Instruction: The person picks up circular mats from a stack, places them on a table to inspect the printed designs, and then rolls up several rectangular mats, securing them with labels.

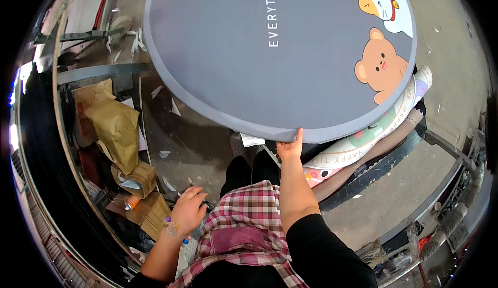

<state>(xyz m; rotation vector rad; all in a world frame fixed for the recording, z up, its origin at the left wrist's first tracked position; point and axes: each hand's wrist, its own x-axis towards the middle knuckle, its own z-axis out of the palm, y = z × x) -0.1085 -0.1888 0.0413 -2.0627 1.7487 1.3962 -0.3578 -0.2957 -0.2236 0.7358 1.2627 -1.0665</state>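
Note:
A big round grey mat [270, 54] with a cartoon bear and cat printed on it fills the upper middle. My right hand [291, 146] grips its near edge, thumb on top. Under it lies a stack of other round mats [363, 145], pale with coloured prints. My left hand [188, 209] hangs low at my left side, fingers curled loosely over something small and dark that I cannot make out; a white flat object shows just below the wrist.
Brown paper bags and cardboard boxes [116, 132] pile up at the left beside a metal frame [93, 73]. A dark metal rail [384, 166] runs under the mat stack. Concrete floor [446, 54] with paper scraps surrounds me.

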